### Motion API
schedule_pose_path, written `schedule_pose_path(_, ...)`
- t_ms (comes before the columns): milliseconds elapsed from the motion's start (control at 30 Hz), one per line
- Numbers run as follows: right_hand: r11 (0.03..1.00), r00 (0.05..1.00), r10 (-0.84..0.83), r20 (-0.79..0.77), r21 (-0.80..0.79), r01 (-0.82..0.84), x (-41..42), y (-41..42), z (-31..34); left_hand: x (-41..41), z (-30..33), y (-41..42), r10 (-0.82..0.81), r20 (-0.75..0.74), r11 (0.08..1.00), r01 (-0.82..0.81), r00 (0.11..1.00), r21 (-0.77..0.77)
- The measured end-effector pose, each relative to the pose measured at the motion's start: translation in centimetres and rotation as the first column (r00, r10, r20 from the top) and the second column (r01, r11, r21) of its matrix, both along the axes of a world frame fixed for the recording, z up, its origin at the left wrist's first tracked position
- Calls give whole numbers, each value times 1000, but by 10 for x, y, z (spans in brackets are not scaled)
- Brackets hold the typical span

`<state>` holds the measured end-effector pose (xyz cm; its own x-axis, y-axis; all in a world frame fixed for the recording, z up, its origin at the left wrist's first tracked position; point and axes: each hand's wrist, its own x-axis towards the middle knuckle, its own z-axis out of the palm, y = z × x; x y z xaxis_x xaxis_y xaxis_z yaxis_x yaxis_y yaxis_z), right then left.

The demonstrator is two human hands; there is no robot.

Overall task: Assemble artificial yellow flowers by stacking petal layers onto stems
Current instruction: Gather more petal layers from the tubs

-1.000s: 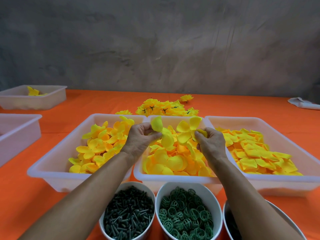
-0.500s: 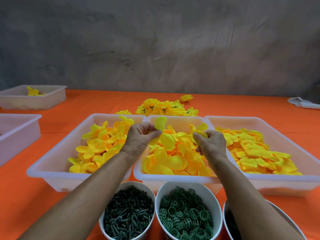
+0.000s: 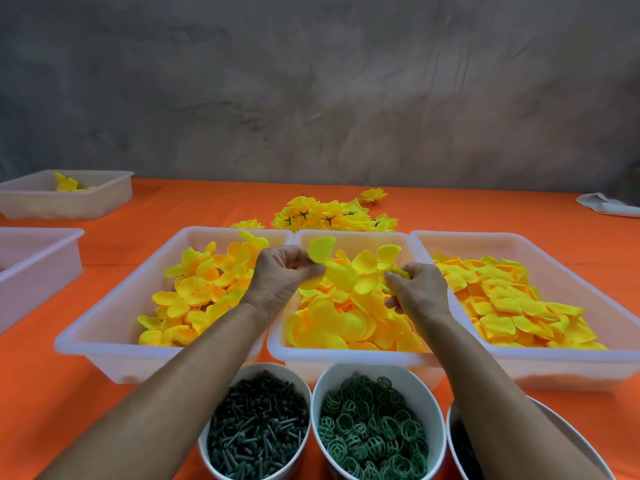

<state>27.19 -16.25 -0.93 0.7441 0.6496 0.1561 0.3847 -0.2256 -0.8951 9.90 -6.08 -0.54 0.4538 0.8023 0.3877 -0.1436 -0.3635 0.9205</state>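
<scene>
Over the middle white tray (image 3: 349, 356) of loose yellow petals, both my hands hold petal pieces. My left hand (image 3: 282, 278) pinches a partly built flower (image 3: 322, 251) whose yellow petals stick up past my fingers. My right hand (image 3: 417, 289) pinches a yellow petal layer (image 3: 375, 263) lifted a little above the pile. The two hands are close together, about a hand's width apart. Whatever stem sits inside my left fist is hidden.
A left tray (image 3: 114, 327) and a right tray (image 3: 568, 367) hold more yellow petals. Three bowls stand at the front: dark green stems (image 3: 258, 434), green ring cups (image 3: 375, 427), and a third (image 3: 460, 445) mostly hidden by my right arm. Finished flowers (image 3: 332, 214) lie behind the trays.
My right hand dipped a petal layer into the pile, then raised one again toward the left hand. The left hand stayed almost still.
</scene>
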Motion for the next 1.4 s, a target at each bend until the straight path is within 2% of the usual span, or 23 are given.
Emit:
schedule_pose_path(300, 989, 994, 33, 102, -149, -18, -5, 1, -1, 0, 1, 0, 13, -25, 1000, -12, 1000, 24)
schedule_pose_path(667, 973, 964, 10, 266, -223, 51, -5, 1, 1, 3, 3, -8, 21, -254, 973, 39, 967, 229)
schedule_pose_path(833, 974, 957, 0, 289, -218, 66, -5, 2, 0, 3, 2, -12, 20, -366, 944, 103, 930, 314)
schedule_pose_path(1033, 972, 954, 11, 298, -227, 60, -6, 2, 0, 5, 2, -13, 33, -429, 895, 164, 903, 415)
schedule_pose_path(1233, 973, 949, 16, 314, -223, 58, -6, 1, 0, 5, 2, -17, 2, -498, 906, 209, 867, 368)
schedule_pose_path(1400, 975, 943, -8, 333, -207, 82, -7, 0, 0, 6, 1, -15, 32, -530, 924, 177, 847, 338)
